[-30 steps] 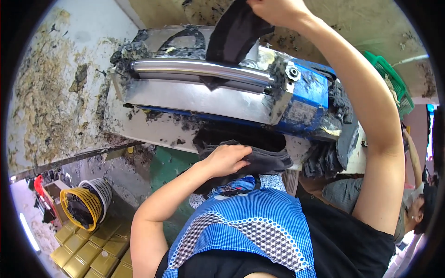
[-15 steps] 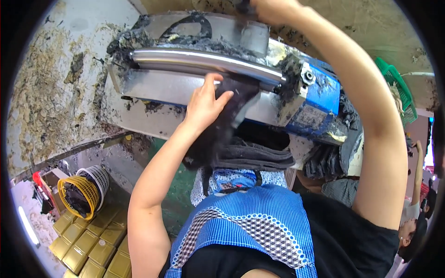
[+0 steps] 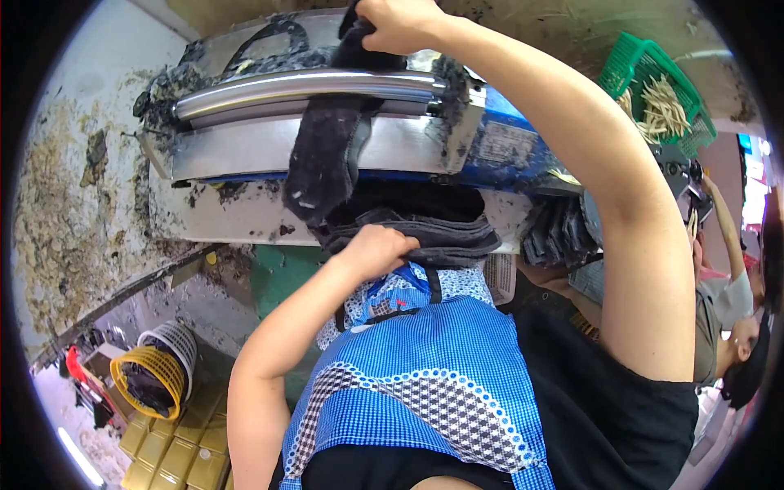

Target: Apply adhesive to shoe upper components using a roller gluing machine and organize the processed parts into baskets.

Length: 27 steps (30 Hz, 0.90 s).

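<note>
A dark, fuzzy fabric piece [image 3: 322,155] hangs out from under the shiny metal roller [image 3: 310,86] of a machine, over its front plate. Behind the roller, my right hand [image 3: 402,23] is closed on a dark fabric piece [image 3: 367,53]. I cannot tell whether the two parts are one piece. Close to my body, my left hand [image 3: 377,250] pinches the near edge of a stack of dark fabric pieces [image 3: 445,233], its fingertips partly hidden there.
Dark lint clings to the machine's ends and its blue housing [image 3: 514,143]. More stacked dark pieces [image 3: 559,233] lie at the right. A green basket [image 3: 653,82] with pale sticks stands far right, near another person. Lower left are a yellow basket [image 3: 122,380] and gold tins [image 3: 175,457].
My left hand has left the fabric at the roller and come down to the stack. My right hand now shows behind the roller with fabric. The view has shifted right.
</note>
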### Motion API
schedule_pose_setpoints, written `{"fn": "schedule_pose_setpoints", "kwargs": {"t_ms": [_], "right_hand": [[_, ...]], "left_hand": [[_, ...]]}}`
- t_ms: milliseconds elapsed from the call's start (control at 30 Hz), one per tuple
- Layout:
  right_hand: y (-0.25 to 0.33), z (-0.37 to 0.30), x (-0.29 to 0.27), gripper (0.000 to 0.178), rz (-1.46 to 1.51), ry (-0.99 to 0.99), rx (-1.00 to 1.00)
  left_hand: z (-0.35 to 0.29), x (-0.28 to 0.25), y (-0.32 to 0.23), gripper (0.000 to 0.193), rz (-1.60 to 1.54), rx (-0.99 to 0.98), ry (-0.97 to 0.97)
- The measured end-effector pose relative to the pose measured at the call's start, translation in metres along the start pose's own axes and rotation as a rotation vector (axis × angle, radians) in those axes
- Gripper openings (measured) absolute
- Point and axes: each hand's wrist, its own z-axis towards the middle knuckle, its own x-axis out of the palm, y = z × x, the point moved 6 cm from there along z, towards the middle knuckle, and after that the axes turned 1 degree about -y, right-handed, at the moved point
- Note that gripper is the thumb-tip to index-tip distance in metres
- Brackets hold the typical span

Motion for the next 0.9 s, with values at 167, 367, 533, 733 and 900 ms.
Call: {"fn": "schedule_pose_setpoints", "kwargs": {"t_ms": [167,367,533,733,900], "right_hand": [[0.026,-0.027,-0.054,0.024,-0.06,-0.24,-0.036],[0.032,-0.037,-0.098,0.024,-0.065,-0.324,-0.001],[0.042,-0.022,-0.128,0.026,-0.044,-0.36,-0.031],[0.012,-0.013,-0.161,0.022,-0.075,-0.391,0.022],[-0.008,0.031,-0.183,0.025,-0.097,-0.455,0.078]], "left_hand": [[-0.014,-0.036,0.062,0.034,-0.57,-0.129,-0.081],[-0.03,-0.06,0.055,0.062,-0.115,-0.315,-0.15],[0.002,-0.048,-0.013,0.036,0.025,0.029,-0.326],[-0.052,-0.106,-0.029,0.032,-0.307,0.117,-0.379],[-0.095,-0.126,0.067,0.041,-0.833,-0.433,-0.586]]}}
